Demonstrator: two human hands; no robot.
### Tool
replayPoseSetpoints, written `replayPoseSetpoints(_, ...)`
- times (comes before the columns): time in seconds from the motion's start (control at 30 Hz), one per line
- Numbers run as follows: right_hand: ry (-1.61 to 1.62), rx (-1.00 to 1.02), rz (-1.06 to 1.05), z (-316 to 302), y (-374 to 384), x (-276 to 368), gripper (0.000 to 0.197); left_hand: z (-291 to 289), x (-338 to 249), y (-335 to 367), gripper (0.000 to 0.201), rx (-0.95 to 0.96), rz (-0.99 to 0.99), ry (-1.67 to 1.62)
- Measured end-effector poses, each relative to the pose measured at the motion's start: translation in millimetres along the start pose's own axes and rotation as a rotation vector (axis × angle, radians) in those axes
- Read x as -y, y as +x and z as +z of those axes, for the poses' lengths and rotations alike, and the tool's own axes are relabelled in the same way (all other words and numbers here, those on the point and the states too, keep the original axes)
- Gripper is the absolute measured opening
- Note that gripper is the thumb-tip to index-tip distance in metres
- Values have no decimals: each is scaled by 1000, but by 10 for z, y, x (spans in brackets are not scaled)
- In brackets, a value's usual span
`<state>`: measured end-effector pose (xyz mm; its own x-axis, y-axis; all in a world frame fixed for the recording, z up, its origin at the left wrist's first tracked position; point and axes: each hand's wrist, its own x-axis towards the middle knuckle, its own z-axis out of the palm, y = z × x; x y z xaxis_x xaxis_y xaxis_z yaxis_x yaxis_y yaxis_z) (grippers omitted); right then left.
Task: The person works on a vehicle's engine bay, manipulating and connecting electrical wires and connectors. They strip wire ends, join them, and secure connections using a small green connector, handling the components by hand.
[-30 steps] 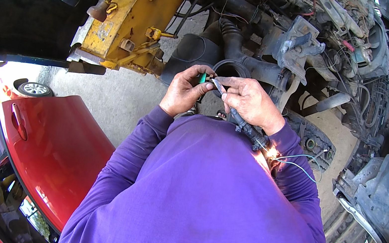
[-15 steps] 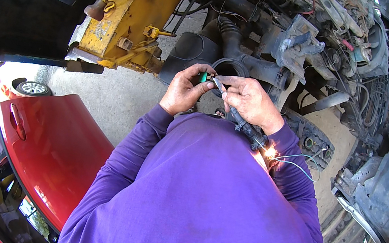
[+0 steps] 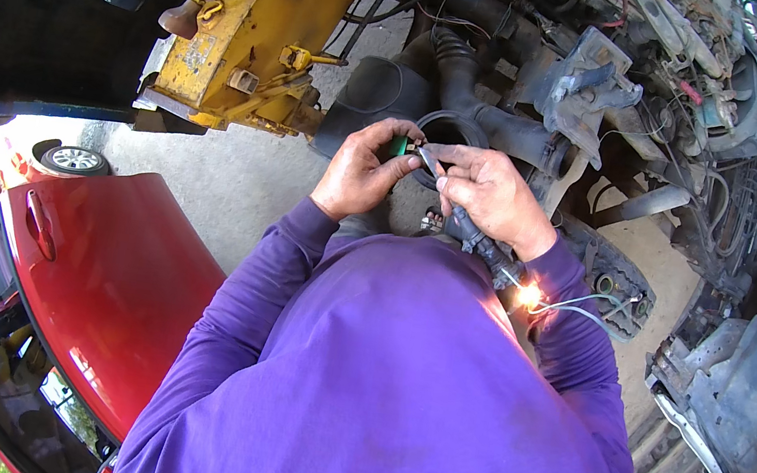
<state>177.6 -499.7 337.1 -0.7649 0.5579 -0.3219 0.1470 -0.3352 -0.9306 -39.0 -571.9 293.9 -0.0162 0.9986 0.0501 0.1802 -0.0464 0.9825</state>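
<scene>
My left hand [image 3: 359,173] is closed, with a small green piece [image 3: 399,147] pinched between thumb and fingertips. Close against it, my right hand [image 3: 494,195] grips a slim silver tool with a pointed tip [image 3: 428,159]; its exact kind is unclear. The tip meets the small part at my left fingertips, where details are too small to make out. From under my right palm a black, lumpy cable bundle [image 3: 483,244] runs down toward my right forearm. A bright glowing light [image 3: 528,295] shines at its lower end, beside pale green wires [image 3: 582,312].
A yellow metal machine frame [image 3: 243,30] with levers stands at the upper left. A red car door [image 3: 112,285] fills the lower left. Black ducting [image 3: 456,77], greasy engine parts [image 3: 576,95] and loose wiring lie ahead and right, over a concrete floor [image 3: 212,172].
Both hands keep nearly the same hold and place. The pale green wires by my right forearm have shifted slightly, and the view has tilted a little.
</scene>
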Motion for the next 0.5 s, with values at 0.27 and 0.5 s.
replayPoseSetpoints(0.27,15,-119,28,170,279,64,47,-374,62,300,28,91,58,-2)
replayPoseSetpoints(0.5,-118,-311,-20,432,543,166,51,-795,216,680,30,275,120,14)
